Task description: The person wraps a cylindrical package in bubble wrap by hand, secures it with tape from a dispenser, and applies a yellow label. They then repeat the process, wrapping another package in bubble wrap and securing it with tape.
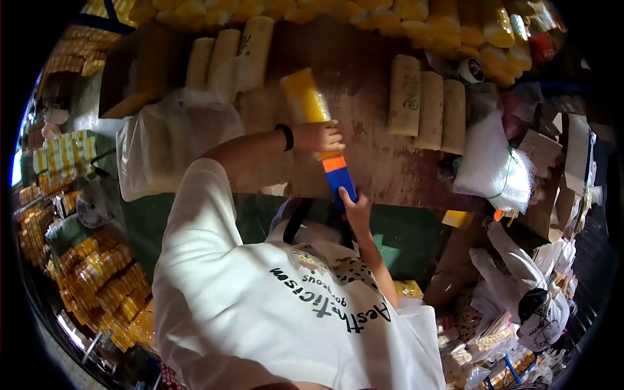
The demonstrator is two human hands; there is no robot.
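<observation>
A long, narrow pack in clear shiny wrap, yellow at its far end (305, 97), lies slanted over the brown table (286, 172). My left hand (320, 137), below a black wristband, is closed round its middle. Towards my body the long piece shows an orange band and a blue section (339, 182). My right hand (357, 203) grips the lower blue end, its thumb on top. Whether the yellow and blue parts are one object cannot be made out under my left hand.
Pale wrapped rolls (253, 55) stand at the table's back left, and more rolls (404, 94) lie right. Yellow packs (390, 19) line the far edge. A clear plastic bag (175, 140) is left, bubble wrap (491, 169) right. Another person (539, 309) is at lower right.
</observation>
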